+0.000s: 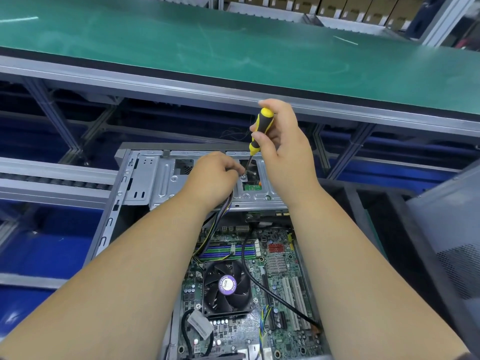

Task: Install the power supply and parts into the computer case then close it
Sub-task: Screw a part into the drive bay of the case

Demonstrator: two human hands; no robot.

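1. One open computer case [135, 178] lies below a green bench [181, 48]; its one fan [227, 287] sits on the board.
2. The right hand [285, 149] grips one yellow-and-black screwdriver [261, 129], tip on one screw [243, 177] in the case's metal bracket.
3. The left hand [213, 175] pinches at that screw, fingers closed.

screw [244, 177] under hands hidden, motherboard [275, 294] cut off below

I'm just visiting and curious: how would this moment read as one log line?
right hand: holds screwdriver, tip on screw | left hand: steadies at screw | computer case: open
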